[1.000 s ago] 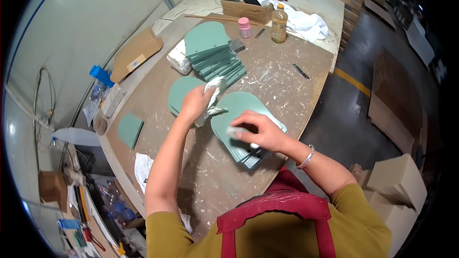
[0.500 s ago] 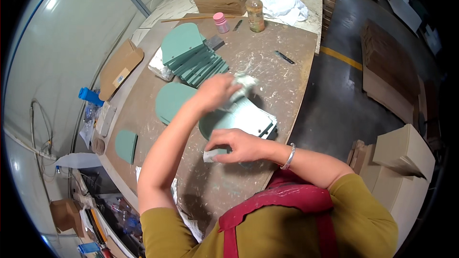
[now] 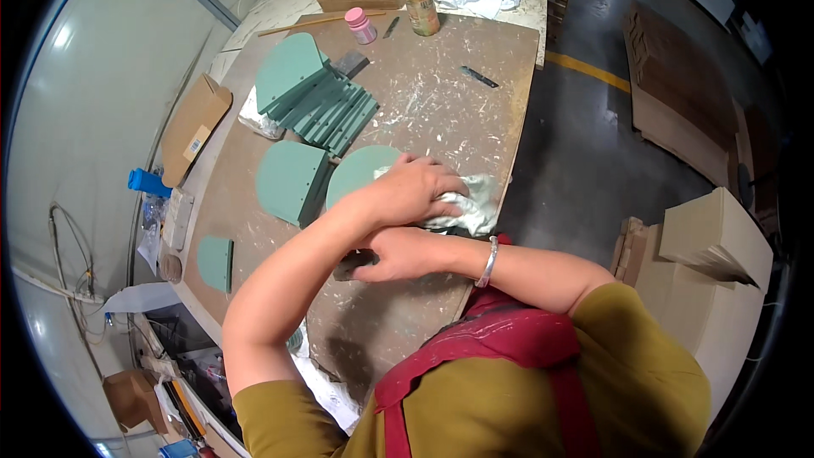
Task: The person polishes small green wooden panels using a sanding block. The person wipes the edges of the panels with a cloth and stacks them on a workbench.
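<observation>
Nearest, right hand (image 3: pixel 398 254) lying on the worktop (image 3: pixel 475 68), fingers curled around a dark edge of something under the left forearm; what it is, cannot tell. Just beyond, left hand (image 3: pixel 415 191) pressing a white rag (image 3: pixel 471 203), fingers together and bent over the cloth. Under this hand, a green panel (image 3: pixel 356 171), rounded at the top, flat on the worktop. Beside the panel, to its left, a second green panel (image 3: pixel 291 180). Farther from the panel, a fanned stack (image 3: pixel 326 102) of green pieces. Far beyond the panel, a pink jar (image 3: pixel 361 25) and a bottle (image 3: pixel 420 2).
</observation>
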{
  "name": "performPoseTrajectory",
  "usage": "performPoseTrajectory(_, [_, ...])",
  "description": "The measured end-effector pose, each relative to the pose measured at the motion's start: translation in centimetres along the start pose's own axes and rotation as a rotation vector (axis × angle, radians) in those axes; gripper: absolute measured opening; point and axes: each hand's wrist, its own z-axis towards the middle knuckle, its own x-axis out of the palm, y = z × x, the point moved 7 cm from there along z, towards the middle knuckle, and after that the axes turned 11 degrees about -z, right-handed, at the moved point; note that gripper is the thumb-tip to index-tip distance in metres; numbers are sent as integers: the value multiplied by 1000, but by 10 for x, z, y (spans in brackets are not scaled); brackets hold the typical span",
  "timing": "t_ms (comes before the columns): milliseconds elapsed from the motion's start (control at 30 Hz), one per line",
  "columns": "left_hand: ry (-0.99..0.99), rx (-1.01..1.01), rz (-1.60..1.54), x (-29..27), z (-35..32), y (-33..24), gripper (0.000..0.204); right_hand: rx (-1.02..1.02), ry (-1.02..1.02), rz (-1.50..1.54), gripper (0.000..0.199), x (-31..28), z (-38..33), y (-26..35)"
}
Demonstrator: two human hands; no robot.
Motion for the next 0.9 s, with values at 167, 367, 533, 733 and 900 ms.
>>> performPoseTrajectory(167, [-142,-241,-75,-1,9,32,29,22,45,-20,39,6,2,4])
performPoseTrajectory(367, [-1011,-490,-554,-87,-105,64,39,-112,-43,1,32,-14,-1,8])
performPoseTrajectory(533, [-1054,-954,-470,26,-272,85,39,-94,-175,324,30,-61,-30,18])
performPoseTrajectory(733, [-975,-900,185,75,-260,-1,43,187,-398,586,30,-137,-42,-26])
performPoseTrajectory(900, [-1043,-1181,-545,83,-196,-33,37,234,-339,643,30,-142,-24,-46])
